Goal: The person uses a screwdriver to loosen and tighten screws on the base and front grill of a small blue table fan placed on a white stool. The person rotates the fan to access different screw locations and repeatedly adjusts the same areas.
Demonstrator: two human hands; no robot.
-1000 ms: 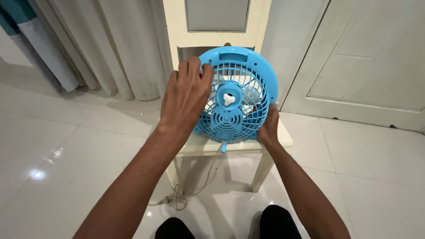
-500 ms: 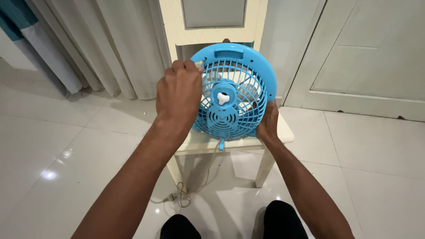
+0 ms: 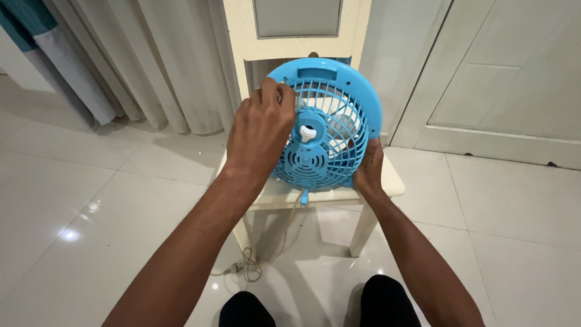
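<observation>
A round blue fan [image 3: 339, 115] stands upright on a cream chair [image 3: 393, 178], its back grille and white knob [image 3: 307, 133] facing me. My left hand [image 3: 260, 130] is closed against the grille's upper left part, fingers curled near the rim. Whether it pinches a small part there cannot be told. My right hand [image 3: 369, 168] grips the fan's lower right rim and steadies it. Both forearms reach in from the bottom of the view.
The fan's cord [image 3: 266, 254] hangs off the seat and lies coiled on the white tiled floor [image 3: 91, 200]. Pale curtains [image 3: 157, 60] hang at the left, a white door [image 3: 502, 79] stands at the right. My dark-clad knees [image 3: 315, 306] are at the bottom edge.
My left hand has slid from flat over the grille's left side to a closed fist near the upper left rim. The right hand has stayed on the lower right rim.
</observation>
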